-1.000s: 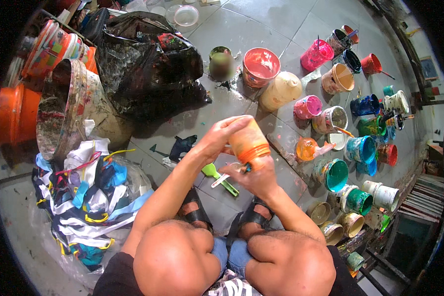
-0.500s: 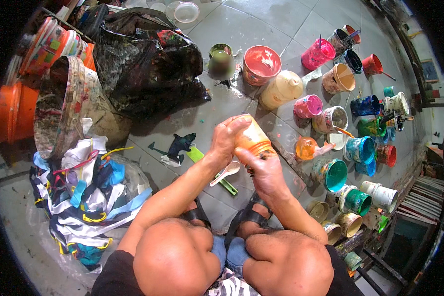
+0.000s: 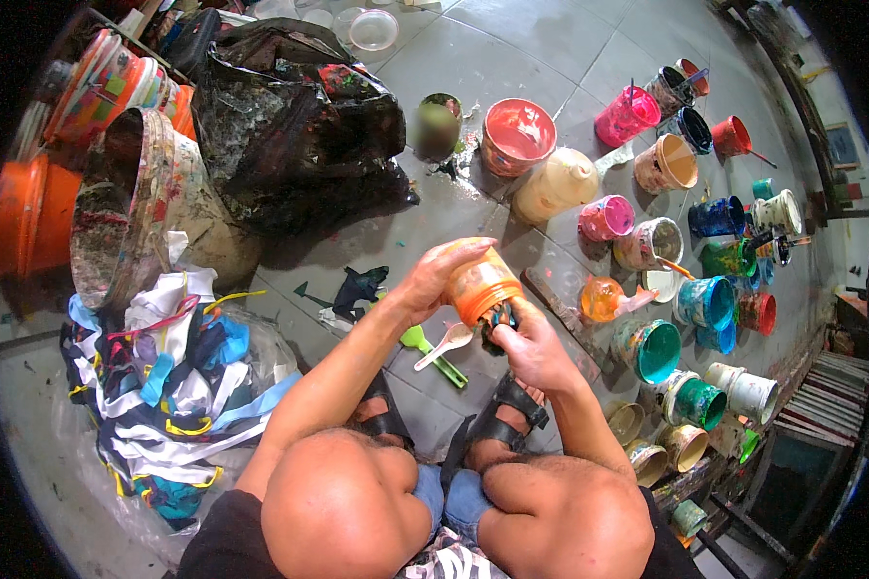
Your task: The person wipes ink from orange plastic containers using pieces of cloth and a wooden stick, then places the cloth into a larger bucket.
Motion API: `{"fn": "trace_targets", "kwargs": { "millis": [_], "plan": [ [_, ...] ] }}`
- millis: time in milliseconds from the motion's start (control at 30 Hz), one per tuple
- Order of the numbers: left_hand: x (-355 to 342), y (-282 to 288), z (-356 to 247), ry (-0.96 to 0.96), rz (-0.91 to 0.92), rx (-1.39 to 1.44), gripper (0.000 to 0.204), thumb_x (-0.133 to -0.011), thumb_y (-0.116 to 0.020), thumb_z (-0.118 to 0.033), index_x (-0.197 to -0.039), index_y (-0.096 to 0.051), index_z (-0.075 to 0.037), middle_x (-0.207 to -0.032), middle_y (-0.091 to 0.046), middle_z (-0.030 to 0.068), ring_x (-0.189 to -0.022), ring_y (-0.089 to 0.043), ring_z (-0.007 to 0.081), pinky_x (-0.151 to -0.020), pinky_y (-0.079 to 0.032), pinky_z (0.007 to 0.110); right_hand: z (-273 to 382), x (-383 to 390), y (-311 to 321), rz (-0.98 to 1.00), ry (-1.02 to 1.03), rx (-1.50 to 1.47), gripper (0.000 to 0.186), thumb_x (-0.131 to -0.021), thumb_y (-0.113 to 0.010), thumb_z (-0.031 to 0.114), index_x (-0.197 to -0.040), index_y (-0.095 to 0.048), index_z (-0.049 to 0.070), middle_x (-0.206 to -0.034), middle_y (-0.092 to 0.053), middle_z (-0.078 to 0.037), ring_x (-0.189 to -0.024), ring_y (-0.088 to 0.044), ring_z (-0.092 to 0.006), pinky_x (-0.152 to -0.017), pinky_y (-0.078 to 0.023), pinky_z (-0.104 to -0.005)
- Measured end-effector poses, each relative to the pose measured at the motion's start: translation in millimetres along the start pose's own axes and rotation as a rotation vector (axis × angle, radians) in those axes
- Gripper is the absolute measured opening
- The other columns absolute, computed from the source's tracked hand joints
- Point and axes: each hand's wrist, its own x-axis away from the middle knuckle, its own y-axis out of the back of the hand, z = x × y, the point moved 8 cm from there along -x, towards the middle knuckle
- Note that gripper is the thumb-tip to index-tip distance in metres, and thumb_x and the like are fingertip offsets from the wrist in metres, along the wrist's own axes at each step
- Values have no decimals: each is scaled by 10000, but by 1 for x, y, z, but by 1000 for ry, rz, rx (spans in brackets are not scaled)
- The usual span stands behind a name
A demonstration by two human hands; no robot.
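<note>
My left hand grips an orange-smeared plastic jar from its base and side, tilted with its mouth toward me. My right hand is closed on a crumpled dark multicolored rag at the jar's mouth. Beneath them on the grey tiled floor lie a white spoon and a green scraper-like utensil, with dark cloth scraps just left of these.
Paint pots crowd the right side, around an orange bottle. Ahead are a red bucket and a cream container. A black bag, paint-caked bucket, orange buckets and a ribbon-like fabric pile occupy the left.
The jar and both hands have shifted slightly lower. My right hand has slid down and right from the jar's side, so more of the dark rag shows at the mouth.
</note>
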Motion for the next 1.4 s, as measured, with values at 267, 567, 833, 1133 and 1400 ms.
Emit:
{"fn": "trace_targets", "kwargs": {
  "millis": [267,567,833,1133,1400],
  "plan": [
    [-4,-7,17,21,-62,199,493,-961,-641,-455,-1335,-591,-137,-1183,-660,36,-1017,-691,172,-801,-615,408,53,24,8,-439,751,882,385,-774,-750,-31,-1141,-638,-1,-1128,-680,-210,-1030,-688,-413,-865,-569,-422],
    [4,-3,26,256,11,314,496,-1007,-533,-536,-1169,-661,-85,-1070,-734,86,-963,-731,219,-897,-599,459,42,48,9,-212,983,1047,444,-766,-731,45,-1204,-658,60,-1150,-633,-148,-1087,-639,-323,-996,-518,-465],
    [10,23,54,420,14,269,626,-1028,-452,-576,-1171,-676,-9,-1066,-743,151,-923,-746,261,-846,-632,439,26,46,-11,328,985,1358,502,-825,-656,183,-1285,-646,-18,-1429,-558,-218,-1381,-514,-347,-1162,-404,-468],
    [18,32,55,403,-204,-184,488,-977,-604,-533,-1139,-676,-78,-1012,-735,67,-837,-740,173,-777,-640,398,-9,40,-7,647,874,1330,342,-801,-631,200,-1089,-693,26,-1216,-636,-132,-1187,-614,-272,-887,-570,-367],
    [12,18,45,300,-54,195,504,-987,-561,-549,-1147,-648,-79,-1009,-734,90,-888,-740,237,-806,-623,508,61,53,16,-314,872,1036,460,-813,-739,120,-1256,-623,86,-1234,-637,-103,-1087,-656,-280,-833,-594,-378]
  ]
}}
